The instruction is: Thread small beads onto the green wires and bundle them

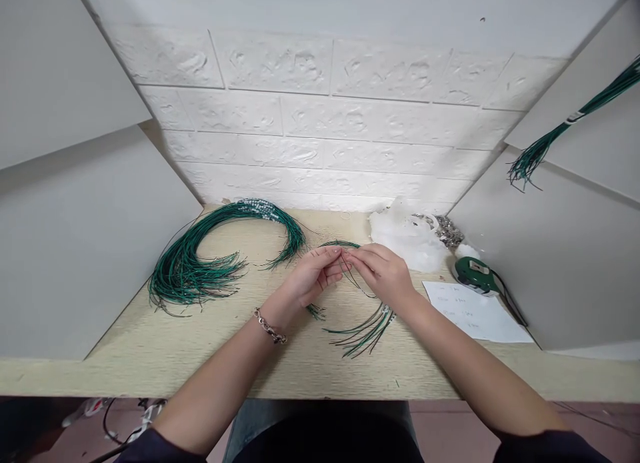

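Note:
My left hand (318, 274) and my right hand (384, 271) meet above the middle of the table. Thumb and forefinger of each pinch a thin dark wire (354, 278), whose loose end hangs in a curve below the fingertips. Whatever else sits between the fingertips is too small to make out. Under and around both hands lies a small curved bundle of green and black wires (361, 334), partly covered by them. White bits show on that bundle beside my right hand. A larger curved bundle of green wires (185, 266) rests to the left, with white pieces along its top.
White plastic wrapping (407, 240) lies at the back right, by a heap of small metal parts (449, 231). A green tape measure (475, 275) stands near a written paper sheet (470, 311). Another wire bundle (553, 133) hangs at the right panel. White panels flank the wooden table (200, 373).

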Demonstrator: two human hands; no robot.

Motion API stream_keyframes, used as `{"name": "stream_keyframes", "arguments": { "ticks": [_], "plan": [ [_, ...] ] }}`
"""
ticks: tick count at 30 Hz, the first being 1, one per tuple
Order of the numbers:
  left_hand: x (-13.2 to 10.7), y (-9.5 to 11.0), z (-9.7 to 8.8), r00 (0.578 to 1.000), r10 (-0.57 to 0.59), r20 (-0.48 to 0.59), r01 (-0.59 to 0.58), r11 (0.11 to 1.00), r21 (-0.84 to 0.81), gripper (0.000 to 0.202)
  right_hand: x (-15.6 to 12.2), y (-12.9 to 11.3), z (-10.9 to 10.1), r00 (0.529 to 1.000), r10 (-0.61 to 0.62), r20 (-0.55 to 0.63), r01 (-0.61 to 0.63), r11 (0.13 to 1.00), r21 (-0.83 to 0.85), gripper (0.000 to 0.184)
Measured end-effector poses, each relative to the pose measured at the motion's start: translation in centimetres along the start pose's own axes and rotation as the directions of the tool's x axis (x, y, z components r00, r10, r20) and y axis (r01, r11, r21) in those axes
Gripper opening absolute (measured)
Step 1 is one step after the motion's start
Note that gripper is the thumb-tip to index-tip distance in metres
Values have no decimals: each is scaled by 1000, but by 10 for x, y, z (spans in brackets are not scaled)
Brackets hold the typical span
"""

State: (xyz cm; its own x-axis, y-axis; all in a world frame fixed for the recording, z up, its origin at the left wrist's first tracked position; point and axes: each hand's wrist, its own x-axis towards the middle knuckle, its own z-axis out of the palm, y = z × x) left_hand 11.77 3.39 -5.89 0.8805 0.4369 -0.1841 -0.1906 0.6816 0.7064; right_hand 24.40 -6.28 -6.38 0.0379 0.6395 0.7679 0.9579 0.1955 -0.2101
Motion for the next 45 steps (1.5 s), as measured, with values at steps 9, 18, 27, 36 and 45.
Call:
{"name": "stream_keyframes", "arguments": {
  "ticks": [9, 18, 27, 36, 45],
  "plan": [
    [2, 1, 1, 1000, 18, -20, -17, 997, 78, 10, 0, 1, -5, 988, 56, 141, -53, 998, -28, 22],
    [4, 0, 1, 999, 42, 4, -42, 989, 143, 15, 1, 2, -10, 968, 106, 229, -108, 994, -3, 23],
    [6, -3, -1, 999, 49, -20, -44, 982, 185, 17, 5, -1, -11, 945, 204, 257, -236, 967, 99, 21],
    [1, -4, 7, 997, 28, 69, -55, 895, 442, 15, 7, 4, -1, 553, 577, 601, -731, -9, 682, 20],
    [2, -7, 7, 998, 43, 52, -62, 888, 456, 19, 4, 4, 2, 534, 403, 743, -705, -273, 654, 16]
  ]
}}
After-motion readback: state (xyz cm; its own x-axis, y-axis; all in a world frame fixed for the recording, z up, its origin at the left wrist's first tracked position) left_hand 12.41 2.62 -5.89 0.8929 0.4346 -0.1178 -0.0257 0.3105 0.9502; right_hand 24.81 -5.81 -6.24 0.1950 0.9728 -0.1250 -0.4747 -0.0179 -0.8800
